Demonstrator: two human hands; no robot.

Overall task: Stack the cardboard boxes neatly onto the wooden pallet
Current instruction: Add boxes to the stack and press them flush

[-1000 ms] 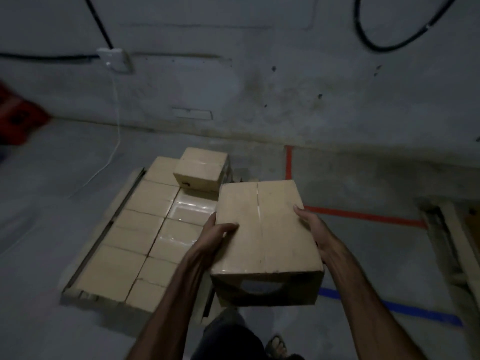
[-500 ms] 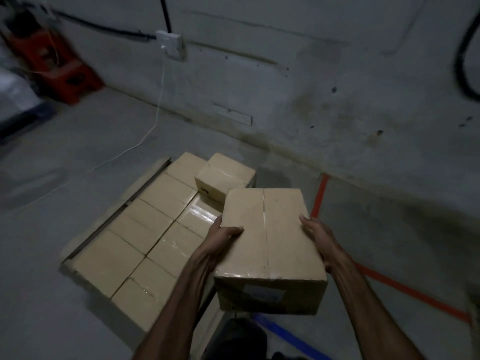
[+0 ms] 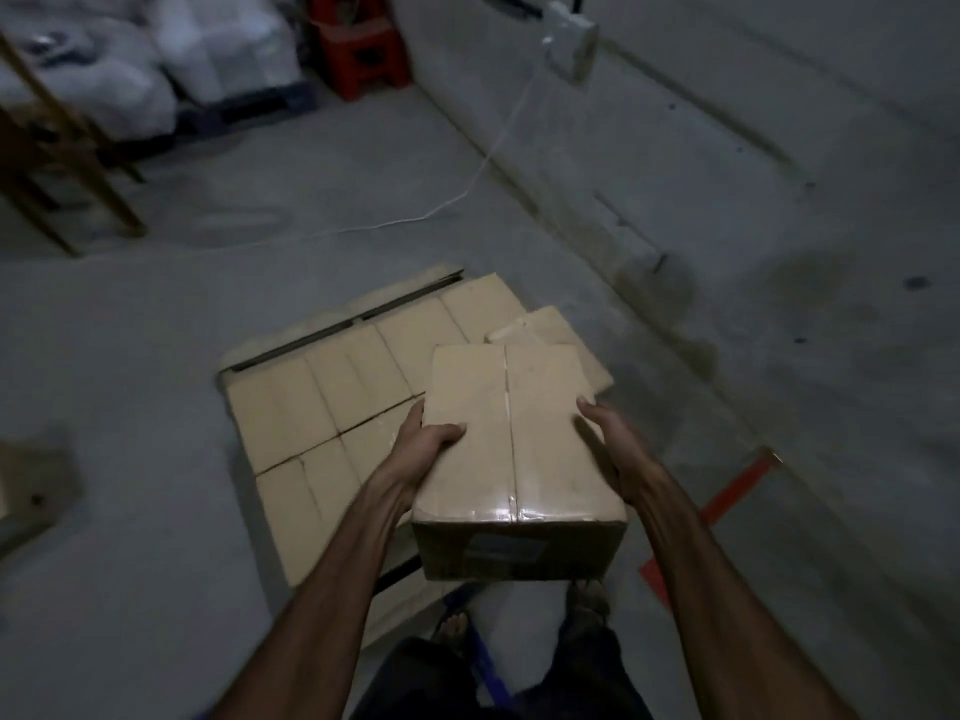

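Sealed cardboard box (image 3: pixel 511 449) carried at centre frame, contents unseen, gripped at nine o'clock by left hand (image 3: pixel 427 443), at three o'clock by right hand (image 3: pixel 605 433), above boxes (image 3: pixel 332 402) laid on wooden pallet (image 3: pixel 343 314)

Matt cardboard box (image 3: pixel 511 433), seemingly glossy tape (image 3: pixel 511 506).

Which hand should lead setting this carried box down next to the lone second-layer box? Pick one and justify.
Left hand, probably. It grips the carried box on the side over the pallet's stacked boxes; the right hand holds the side nearer the lone second-layer box.
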